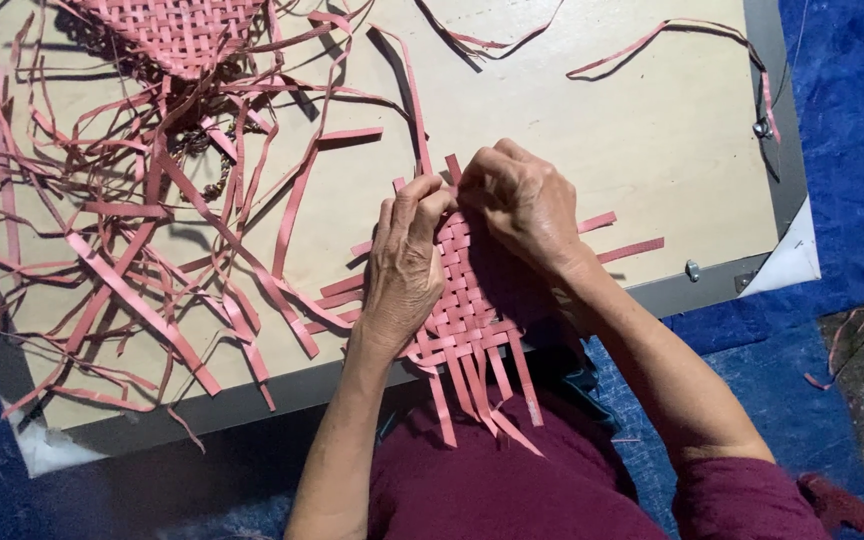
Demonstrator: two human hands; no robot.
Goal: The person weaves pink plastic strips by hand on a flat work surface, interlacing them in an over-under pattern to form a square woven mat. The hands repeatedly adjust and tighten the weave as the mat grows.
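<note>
Woven mat [467,300] of pink strips, worked by two hands at the near edge of the board.

The mat lies on a pale wooden board [572,110], its loose ends hanging over the grey edge toward the person's lap. The left hand [404,265] rests palm down on the mat's left side, fingers curled and pinching a strip at the upper edge. The right hand [522,200] is bent over the top corner, fingertips closed on strip ends just beside the left fingers. A tangle of loose pink strips [132,230] spreads across the board's left half, with a second woven piece [182,30] at the top.
</note>
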